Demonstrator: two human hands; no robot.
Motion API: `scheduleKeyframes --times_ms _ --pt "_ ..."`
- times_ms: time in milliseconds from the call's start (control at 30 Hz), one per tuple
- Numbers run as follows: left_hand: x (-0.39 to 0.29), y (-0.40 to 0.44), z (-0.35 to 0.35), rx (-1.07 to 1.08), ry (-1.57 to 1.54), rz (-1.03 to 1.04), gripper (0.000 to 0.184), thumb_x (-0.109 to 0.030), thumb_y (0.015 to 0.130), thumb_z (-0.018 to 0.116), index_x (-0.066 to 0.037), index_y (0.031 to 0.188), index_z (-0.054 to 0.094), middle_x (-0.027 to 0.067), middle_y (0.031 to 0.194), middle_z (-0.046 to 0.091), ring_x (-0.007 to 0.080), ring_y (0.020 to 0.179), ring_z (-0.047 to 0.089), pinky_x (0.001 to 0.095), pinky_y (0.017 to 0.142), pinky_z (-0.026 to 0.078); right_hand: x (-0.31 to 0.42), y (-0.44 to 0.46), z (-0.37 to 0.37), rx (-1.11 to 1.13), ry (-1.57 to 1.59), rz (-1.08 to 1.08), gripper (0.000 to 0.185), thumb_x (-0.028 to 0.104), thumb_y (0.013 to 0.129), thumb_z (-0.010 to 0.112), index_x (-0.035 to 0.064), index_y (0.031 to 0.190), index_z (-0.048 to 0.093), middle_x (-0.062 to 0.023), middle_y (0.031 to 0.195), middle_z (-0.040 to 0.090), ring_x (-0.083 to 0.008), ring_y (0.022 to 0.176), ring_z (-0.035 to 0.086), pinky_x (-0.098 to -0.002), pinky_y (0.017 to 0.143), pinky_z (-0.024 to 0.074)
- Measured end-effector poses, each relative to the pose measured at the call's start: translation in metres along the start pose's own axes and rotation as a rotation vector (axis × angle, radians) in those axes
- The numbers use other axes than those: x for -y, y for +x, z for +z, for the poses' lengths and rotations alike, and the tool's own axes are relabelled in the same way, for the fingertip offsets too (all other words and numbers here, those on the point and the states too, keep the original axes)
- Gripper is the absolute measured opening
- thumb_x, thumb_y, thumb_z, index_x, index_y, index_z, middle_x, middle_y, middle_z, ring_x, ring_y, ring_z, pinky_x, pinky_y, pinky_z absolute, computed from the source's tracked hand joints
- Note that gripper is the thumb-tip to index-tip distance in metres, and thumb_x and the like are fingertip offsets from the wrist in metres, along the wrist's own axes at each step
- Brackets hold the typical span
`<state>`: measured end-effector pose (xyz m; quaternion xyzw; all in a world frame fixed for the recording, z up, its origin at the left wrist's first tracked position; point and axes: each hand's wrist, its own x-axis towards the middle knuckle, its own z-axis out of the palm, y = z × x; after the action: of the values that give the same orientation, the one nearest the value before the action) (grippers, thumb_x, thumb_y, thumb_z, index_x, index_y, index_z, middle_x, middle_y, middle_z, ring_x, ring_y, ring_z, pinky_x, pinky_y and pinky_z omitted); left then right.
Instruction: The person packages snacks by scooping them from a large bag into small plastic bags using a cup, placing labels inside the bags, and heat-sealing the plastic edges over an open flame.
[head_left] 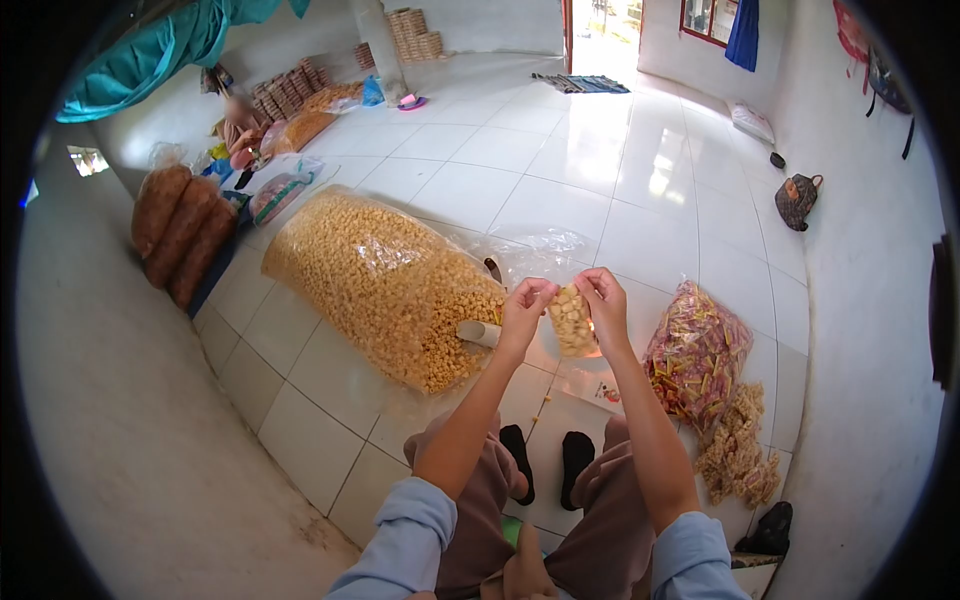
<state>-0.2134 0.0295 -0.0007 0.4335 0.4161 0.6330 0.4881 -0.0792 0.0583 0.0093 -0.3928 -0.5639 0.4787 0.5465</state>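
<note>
A small clear plastic packet of pale yellow snack pieces (571,322) hangs upright between my two hands. My left hand (525,315) pinches its upper left corner between thumb and fingertips. At the upper right corner, my right hand (606,305) grips it the same way. A small orange glow shows at the packet's right edge; its source is hidden. To the left lies a very large clear bag of small golden snack pieces (370,275), its mouth towards me. A white tube-like scoop (478,332) rests in that mouth, close to my left wrist.
On the right stand a bag of colourful small packets (697,345) and a heap of filled packets (740,450). A printed white box or sheet (592,388) lies below my hands. Tall brown sacks (180,230) lean at left. Another person (243,135) sits at the back left.
</note>
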Motion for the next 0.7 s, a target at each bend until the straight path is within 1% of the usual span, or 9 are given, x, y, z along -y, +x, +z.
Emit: scheduleKeyframes --times_ms 67,167,233,267,367,433,600,667,700 --pt "0.001 0.0 -0.002 0.009 0.023 -0.082 0.009 -0.015 0.083 0.061 -0.008 0.085 0.056 -0.002 0.08 0.058 0.0039 0.076 0.051 0.0191 0.067 0.039 -0.003 0.001 0.001 -0.049 0.02 -0.058 0.013 0.014 0.083 0.058 0.0019 0.088 0.054 -0.0027 0.08 0.057 -0.01 0.074 0.053 -0.0243 0.07 0.0418" --pt "0.01 0.005 -0.007 0.038 -0.003 0.031 0.01 -0.017 0.083 0.061 -0.008 0.084 0.057 -0.0019 0.079 0.058 0.0038 0.072 0.049 0.0188 0.064 0.038 -0.007 0.001 0.002 -0.067 -0.068 -0.098 0.015 0.014 0.083 0.058 0.0022 0.09 0.052 -0.004 0.083 0.057 -0.0118 0.075 0.052 -0.026 0.071 0.042" --pt "0.008 0.004 -0.005 -0.031 0.025 0.119 0.01 -0.016 0.082 0.062 -0.007 0.083 0.058 -0.0013 0.074 0.057 0.0044 0.066 0.048 0.0188 0.06 0.038 -0.007 -0.001 0.008 -0.223 -0.239 -0.355 0.021 0.013 0.079 0.061 0.0025 0.093 0.05 -0.0074 0.09 0.054 -0.017 0.082 0.051 -0.0281 0.074 0.0414" --pt "0.009 0.004 -0.004 -0.032 0.023 0.121 0.01 -0.016 0.082 0.062 -0.007 0.083 0.058 -0.0013 0.074 0.057 0.0044 0.066 0.048 0.0188 0.06 0.038 -0.006 -0.003 0.009 -0.221 -0.24 -0.357 0.021 0.013 0.079 0.061 0.0025 0.093 0.05 -0.0074 0.09 0.054 -0.017 0.082 0.051 -0.0281 0.074 0.0414" --pt "0.015 0.003 -0.004 -0.168 0.057 0.124 0.008 -0.013 0.081 0.062 -0.006 0.083 0.058 -0.0001 0.071 0.058 0.0048 0.063 0.05 0.018 0.058 0.039 -0.005 -0.013 0.013 -0.146 -0.479 -0.492 0.029 0.011 0.074 0.064 0.0028 0.096 0.047 -0.011 0.095 0.049 -0.0239 0.088 0.048 -0.0322 0.077 0.0407" --pt "0.012 -0.001 0.0 -0.258 0.057 0.019 0.007 -0.01 0.08 0.062 -0.003 0.083 0.059 0.0016 0.071 0.059 0.006 0.063 0.053 0.0171 0.06 0.041 -0.003 -0.021 0.023 0.053 -0.694 -0.545 0.034 0.005 0.07 0.065 0.0029 0.097 0.045 -0.0121 0.095 0.047 -0.0263 0.09 0.048 -0.0335 0.079 0.0401" --pt "0.017 -0.004 0.005 -0.162 0.056 0.049 0.008 -0.009 0.08 0.062 -0.002 0.083 0.059 0.004 0.076 0.061 0.0085 0.067 0.055 0.0189 0.065 0.043 -0.021 -0.021 0.03 -0.007 -0.542 -0.474 0.03 0.005 0.071 0.064 0.0024 0.094 0.045 -0.0143 0.092 0.049 -0.0302 0.085 0.05 -0.0357 0.075 0.0418" --pt "0.015 -0.005 0.007 -0.123 0.116 0.049 0.01 -0.01 0.08 0.062 -0.002 0.085 0.06 0.0051 0.081 0.062 0.0092 0.072 0.056 0.0198 0.068 0.043 -0.025 -0.022 0.031 -0.098 -0.375 -0.266 0.02 0.005 0.077 0.06 0.0012 0.09 0.046 -0.0115 0.084 0.054 -0.0241 0.078 0.055 -0.0308 0.071 0.0438" --pt "0.006 -0.008 0.012 -0.139 0.146 0.093 0.013 -0.011 0.079 0.063 -0.001 0.087 0.06 0.0056 0.086 0.061 0.0092 0.08 0.055 0.0208 0.071 0.042 -0.024 -0.02 0.03 -0.097 -0.377 -0.267 0.02 0.005 0.077 0.06 0.0012 0.09 0.046 -0.0115 0.084 0.054 -0.0241 0.078 0.055 -0.0308 0.071 0.0438"
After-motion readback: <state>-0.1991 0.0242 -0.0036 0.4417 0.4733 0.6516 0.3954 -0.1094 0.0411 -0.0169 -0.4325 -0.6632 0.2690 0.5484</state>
